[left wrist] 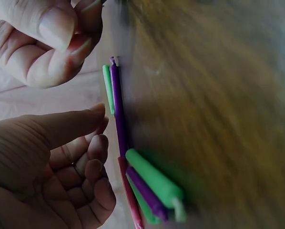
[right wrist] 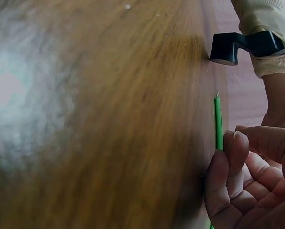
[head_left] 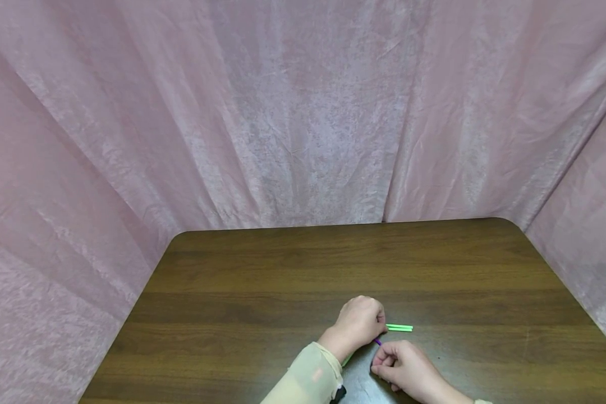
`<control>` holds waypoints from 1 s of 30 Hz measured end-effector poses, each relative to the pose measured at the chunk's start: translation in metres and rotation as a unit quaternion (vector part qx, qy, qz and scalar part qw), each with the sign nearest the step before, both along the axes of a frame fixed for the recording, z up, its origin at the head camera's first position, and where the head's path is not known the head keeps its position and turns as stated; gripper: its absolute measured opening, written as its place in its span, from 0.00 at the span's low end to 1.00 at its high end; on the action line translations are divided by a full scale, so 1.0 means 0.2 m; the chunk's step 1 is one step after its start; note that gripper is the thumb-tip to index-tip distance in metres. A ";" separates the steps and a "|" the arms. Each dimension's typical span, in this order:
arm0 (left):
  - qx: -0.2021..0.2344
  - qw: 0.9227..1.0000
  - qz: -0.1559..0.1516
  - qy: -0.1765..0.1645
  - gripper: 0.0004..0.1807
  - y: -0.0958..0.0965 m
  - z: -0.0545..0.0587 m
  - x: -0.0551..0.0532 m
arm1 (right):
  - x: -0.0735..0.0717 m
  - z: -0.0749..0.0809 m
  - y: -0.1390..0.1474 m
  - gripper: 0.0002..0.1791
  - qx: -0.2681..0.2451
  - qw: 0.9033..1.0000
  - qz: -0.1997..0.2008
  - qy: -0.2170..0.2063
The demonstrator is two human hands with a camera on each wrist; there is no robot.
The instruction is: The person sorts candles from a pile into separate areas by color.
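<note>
A brown wood-grain counter [right wrist: 147, 109] fills most of the view, with a white glare washing out its left side and small pale specks near the top. Toward the right, a slender green candle [right wrist: 218, 121] shows its wick end upward in the frame; the lower part disappears behind the curled fingers [right wrist: 216, 179] of the right hand [right wrist: 254, 179]. The thumb meets a fingertip beside the candle; whether they grip anything cannot be seen. A bit of green shows at the bottom edge. At upper right, a black device [right wrist: 247, 45] sits against the left arm's cream sleeve [right wrist: 266, 19], with pink cloth [right wrist: 245, 102] behind.
</note>
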State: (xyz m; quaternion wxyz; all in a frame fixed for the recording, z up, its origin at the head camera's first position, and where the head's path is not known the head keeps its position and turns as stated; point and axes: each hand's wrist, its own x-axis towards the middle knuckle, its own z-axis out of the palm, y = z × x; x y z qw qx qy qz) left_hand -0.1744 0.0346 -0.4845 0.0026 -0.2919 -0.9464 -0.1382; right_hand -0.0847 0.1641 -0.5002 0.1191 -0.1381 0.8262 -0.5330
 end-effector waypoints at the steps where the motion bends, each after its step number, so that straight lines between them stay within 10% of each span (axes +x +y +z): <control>1: 0.003 1.000 -0.002 -0.001 0.11 -0.01 0.00 0.00 | 0.00 0.00 0.00 0.07 0.001 1.000 0.000 -0.001; 30: 0.088 0.995 -0.031 -0.041 0.07 -0.21 0.01 0.06 | -0.04 0.00 -0.03 0.04 0.002 1.000 -0.012 0.010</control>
